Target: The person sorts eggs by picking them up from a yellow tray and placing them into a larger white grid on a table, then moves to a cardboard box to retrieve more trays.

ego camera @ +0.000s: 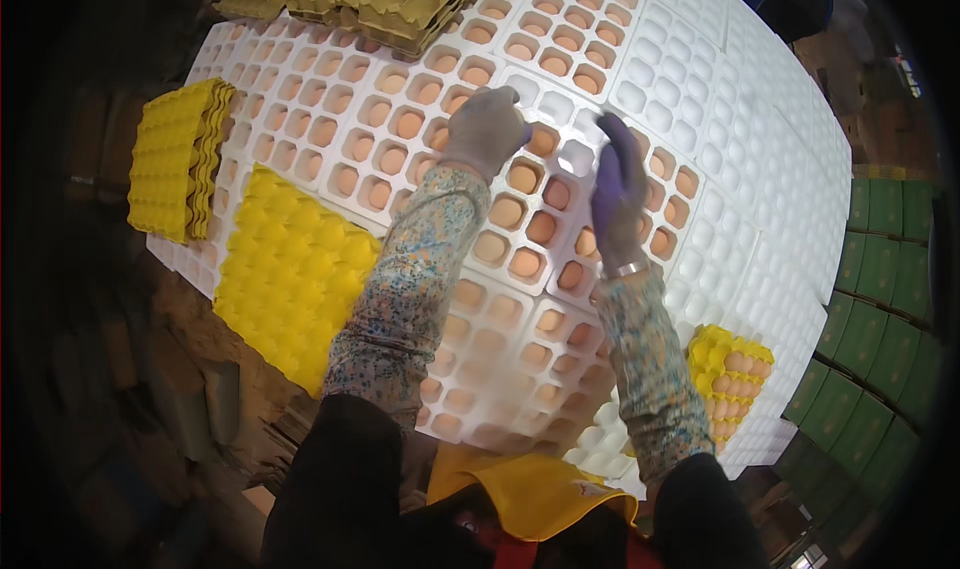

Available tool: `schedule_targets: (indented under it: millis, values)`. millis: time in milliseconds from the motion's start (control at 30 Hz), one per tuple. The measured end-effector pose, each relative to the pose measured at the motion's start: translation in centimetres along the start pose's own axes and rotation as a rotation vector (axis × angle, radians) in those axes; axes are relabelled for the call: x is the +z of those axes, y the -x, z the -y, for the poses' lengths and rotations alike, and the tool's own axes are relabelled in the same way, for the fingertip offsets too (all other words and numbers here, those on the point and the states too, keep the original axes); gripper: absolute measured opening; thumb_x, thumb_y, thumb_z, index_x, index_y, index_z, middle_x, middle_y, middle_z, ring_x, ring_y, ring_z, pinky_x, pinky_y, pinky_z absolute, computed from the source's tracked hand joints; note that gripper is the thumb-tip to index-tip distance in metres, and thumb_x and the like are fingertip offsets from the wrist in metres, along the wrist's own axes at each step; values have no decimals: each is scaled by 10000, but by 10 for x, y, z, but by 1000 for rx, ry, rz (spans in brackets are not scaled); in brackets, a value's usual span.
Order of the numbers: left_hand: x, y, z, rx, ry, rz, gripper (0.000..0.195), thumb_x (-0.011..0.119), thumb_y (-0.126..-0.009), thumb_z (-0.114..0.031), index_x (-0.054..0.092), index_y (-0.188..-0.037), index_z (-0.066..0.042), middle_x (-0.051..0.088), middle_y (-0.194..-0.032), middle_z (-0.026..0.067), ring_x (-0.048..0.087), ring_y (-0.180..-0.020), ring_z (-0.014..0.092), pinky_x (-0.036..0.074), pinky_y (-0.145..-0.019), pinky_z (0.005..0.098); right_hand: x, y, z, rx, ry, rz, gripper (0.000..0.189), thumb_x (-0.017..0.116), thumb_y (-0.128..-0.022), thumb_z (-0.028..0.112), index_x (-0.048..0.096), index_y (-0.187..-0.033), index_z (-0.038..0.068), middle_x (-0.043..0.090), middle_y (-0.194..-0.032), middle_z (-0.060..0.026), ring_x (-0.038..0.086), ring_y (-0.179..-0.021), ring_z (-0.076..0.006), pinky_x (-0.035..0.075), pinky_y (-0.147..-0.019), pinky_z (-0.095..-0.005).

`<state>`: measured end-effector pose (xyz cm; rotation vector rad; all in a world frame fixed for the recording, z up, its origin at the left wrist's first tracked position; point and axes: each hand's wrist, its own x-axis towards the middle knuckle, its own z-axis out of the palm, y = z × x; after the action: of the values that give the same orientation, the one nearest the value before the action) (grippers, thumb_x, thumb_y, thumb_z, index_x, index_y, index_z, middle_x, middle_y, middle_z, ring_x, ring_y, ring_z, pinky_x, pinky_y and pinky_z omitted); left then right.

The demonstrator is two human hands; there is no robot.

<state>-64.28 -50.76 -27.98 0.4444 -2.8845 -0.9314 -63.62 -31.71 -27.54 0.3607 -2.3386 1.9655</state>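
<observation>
My left hand point(487, 130), in a pale glove with purple showing at the palm side, curls over a white foam egg tray point(534, 203). Its fingertips are hidden, so whether it holds an egg cannot be told. To the right, my right hand point(621, 182) hovers above the same tray with fingers extended and its purple palm turned left; nothing shows in it. Between the hands, a brown egg point(541, 141) sits in a cell beside an empty cell point(576, 157). More brown eggs, including a darker one point(556, 192), fill the nearer cells.
Yellow egg trays lie left, one flat point(292, 269) and a stack point(176, 164). Tan pulp trays point(360, 2) are stacked at the back. Empty foam trays point(757, 141) spread right, near a yellow tray with eggs point(731, 381). Green cartons point(870, 269) stand beyond the right edge.
</observation>
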Motion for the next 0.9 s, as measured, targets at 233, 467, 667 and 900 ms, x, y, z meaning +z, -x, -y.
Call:
schedule_targets:
  millis: [233,467,667,900]
  values:
    - [103,-60,-6,446,-145,-427,130,598,-832,-191,665,-908,-111,670,-898,125,643,-868,339,519,-774,462,-207,197,33,172,387,-14,317,442,-937,-49,633,-1190,-44,661,-1195,-129,615,-1097,-216,483,-958,-342]
    - [54,38,-61,642,-116,-428,269,599,-952,-185,657,-1171,-40,684,-1131,150,624,-1085,331,473,-956,426,-396,317,52,488,165,-719,297,578,-991,144,598,-1230,-32,661,-1082,-109,641,-1030,-191,543,-826,-326]
    - [158,338,-284,820,252,384,292,695,-849,-184,681,-1130,-107,664,-1066,116,646,-966,322,546,-829,401,-482,326,27,230,841,172,460,788,-786,249,635,-1198,112,640,-1121,-106,641,-987,-310,546,-826,-381]
    - [234,396,-318,691,-94,245,331,680,-823,-163,629,-1142,-93,629,-984,96,619,-879,320,549,-820,425,-475,317,-33,-174,890,470,353,725,-798,162,596,-1123,116,592,-1106,-89,595,-1004,-280,531,-841,-385]
